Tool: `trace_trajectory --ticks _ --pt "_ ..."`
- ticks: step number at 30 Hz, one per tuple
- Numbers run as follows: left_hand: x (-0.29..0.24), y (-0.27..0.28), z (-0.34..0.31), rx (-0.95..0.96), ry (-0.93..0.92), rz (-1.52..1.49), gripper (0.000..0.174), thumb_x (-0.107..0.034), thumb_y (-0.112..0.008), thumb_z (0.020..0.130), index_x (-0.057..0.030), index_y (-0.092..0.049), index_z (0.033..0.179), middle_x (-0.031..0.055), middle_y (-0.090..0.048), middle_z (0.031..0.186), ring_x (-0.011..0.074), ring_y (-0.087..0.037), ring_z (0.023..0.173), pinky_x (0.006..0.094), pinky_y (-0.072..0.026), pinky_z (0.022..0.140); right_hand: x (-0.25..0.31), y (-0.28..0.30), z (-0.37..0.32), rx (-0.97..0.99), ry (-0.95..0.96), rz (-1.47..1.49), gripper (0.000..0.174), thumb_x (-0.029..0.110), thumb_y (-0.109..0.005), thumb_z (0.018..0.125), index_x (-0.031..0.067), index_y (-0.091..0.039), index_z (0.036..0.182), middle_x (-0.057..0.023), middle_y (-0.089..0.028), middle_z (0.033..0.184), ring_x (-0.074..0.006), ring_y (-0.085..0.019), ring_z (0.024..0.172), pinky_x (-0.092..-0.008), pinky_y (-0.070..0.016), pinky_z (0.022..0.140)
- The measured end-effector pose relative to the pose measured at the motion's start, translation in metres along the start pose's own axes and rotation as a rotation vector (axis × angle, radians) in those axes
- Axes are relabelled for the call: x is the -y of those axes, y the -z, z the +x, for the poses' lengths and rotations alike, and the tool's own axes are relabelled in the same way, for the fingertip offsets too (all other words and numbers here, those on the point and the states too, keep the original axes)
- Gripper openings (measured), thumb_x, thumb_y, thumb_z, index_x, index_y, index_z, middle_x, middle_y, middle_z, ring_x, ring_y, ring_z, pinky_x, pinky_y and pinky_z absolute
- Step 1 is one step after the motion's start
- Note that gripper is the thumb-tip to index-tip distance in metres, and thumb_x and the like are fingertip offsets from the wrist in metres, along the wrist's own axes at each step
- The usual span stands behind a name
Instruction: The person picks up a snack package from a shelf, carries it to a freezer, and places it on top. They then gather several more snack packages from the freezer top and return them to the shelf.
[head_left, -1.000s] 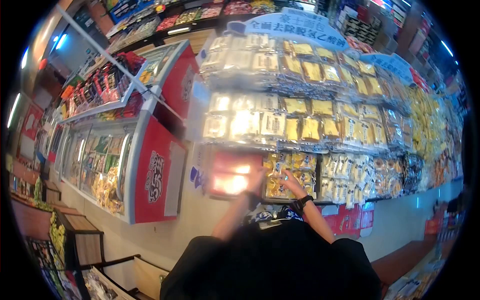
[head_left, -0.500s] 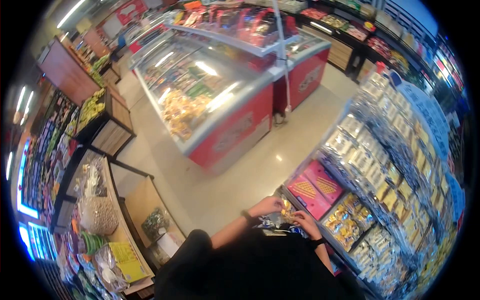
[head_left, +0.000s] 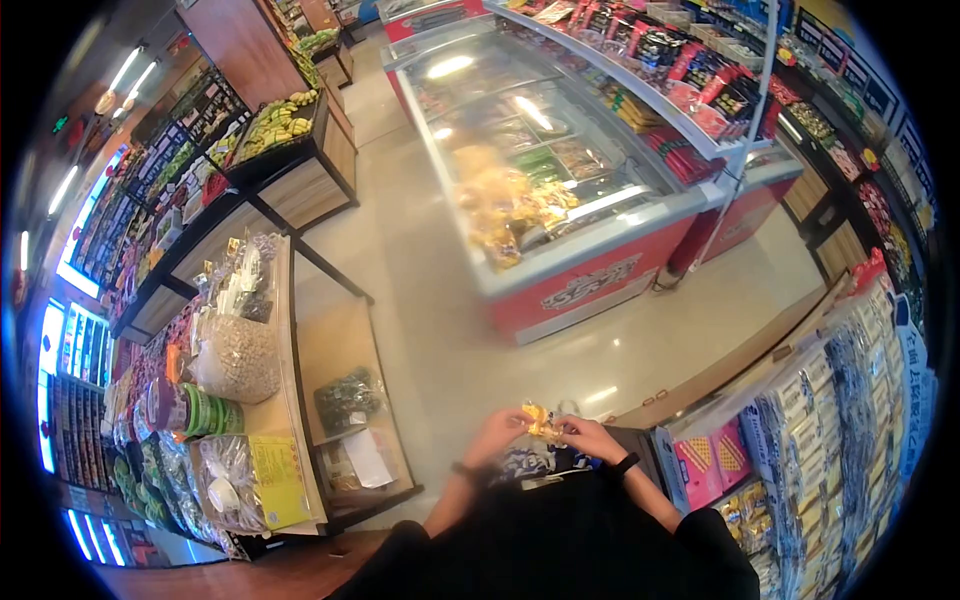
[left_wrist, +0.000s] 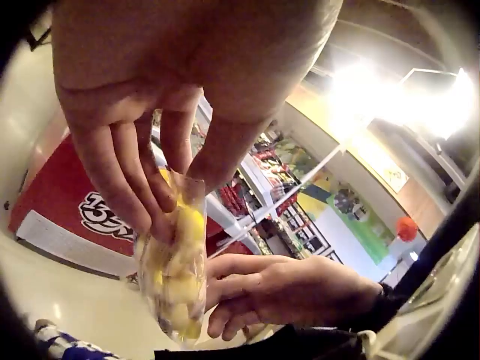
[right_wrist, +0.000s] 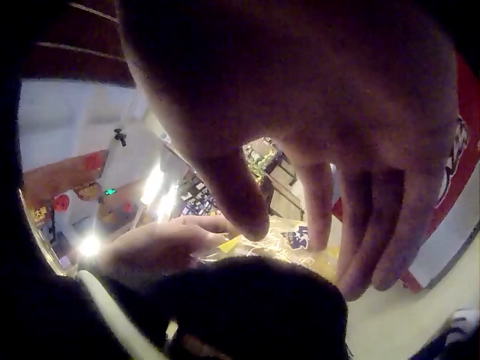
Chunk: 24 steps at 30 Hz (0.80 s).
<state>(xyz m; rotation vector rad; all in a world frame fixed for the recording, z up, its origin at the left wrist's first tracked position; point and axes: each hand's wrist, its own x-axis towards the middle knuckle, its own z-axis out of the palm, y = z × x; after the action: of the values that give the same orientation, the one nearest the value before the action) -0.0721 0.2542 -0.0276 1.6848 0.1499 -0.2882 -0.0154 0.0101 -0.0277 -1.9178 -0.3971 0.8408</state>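
A small clear packet with yellow contents (head_left: 540, 422) is held between both hands in front of the body. My left hand (head_left: 497, 437) pinches one end of it; in the left wrist view the thumb and fingers close on the top of the packet (left_wrist: 180, 262). From the other side my right hand (head_left: 590, 438) grips it, and in the right wrist view its thumb and fingers lie on the shiny wrapper (right_wrist: 289, 244). The right palm is partly hidden in the head view.
A red and white chest freezer (head_left: 580, 285) stands ahead across the floor. Pink boxes (head_left: 712, 462) and stacked packaged bread (head_left: 800, 430) are at the right. On the left, a wooden display stand (head_left: 300, 400) holds bags and a yellow box (head_left: 282, 482).
The view has swung left from the bread display to the freezer and aisle. Both hands have come away from the display's yellow packets, and one packet is now between them.
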Motion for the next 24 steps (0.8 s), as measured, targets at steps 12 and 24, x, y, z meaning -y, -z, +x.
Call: trace_trajectory --ticks 12,24 --pt "-0.041 0.126 0.115 -0.090 0.056 -0.084 0.021 -0.010 -0.063 0.092 -0.0025 -0.065 0.111 0.0044 -0.067 0.106 0.0139 -0.064 0.091 0.0281 -0.0512 0.083 0.081 0.038 0.182 -0.008 0.049 0.000 0.024 0.019 -0.063 0.084 0.0045 -0.068 0.103 -0.0099 -0.071 0.086 -0.0175 -0.068 0.079 -0.0316 -0.0520 0.073" --pt "-0.139 0.247 0.307 0.018 -0.141 0.153 0.019 -0.010 -0.063 0.091 -0.0035 -0.065 0.109 0.0049 -0.065 0.105 0.0155 -0.062 0.097 0.0300 -0.0491 0.087 0.160 0.081 0.326 -0.501 0.126 0.205 0.027 0.016 -0.064 0.087 0.0059 -0.065 0.112 -0.0081 -0.067 0.088 -0.0184 -0.063 0.076 -0.0318 -0.0511 0.071"
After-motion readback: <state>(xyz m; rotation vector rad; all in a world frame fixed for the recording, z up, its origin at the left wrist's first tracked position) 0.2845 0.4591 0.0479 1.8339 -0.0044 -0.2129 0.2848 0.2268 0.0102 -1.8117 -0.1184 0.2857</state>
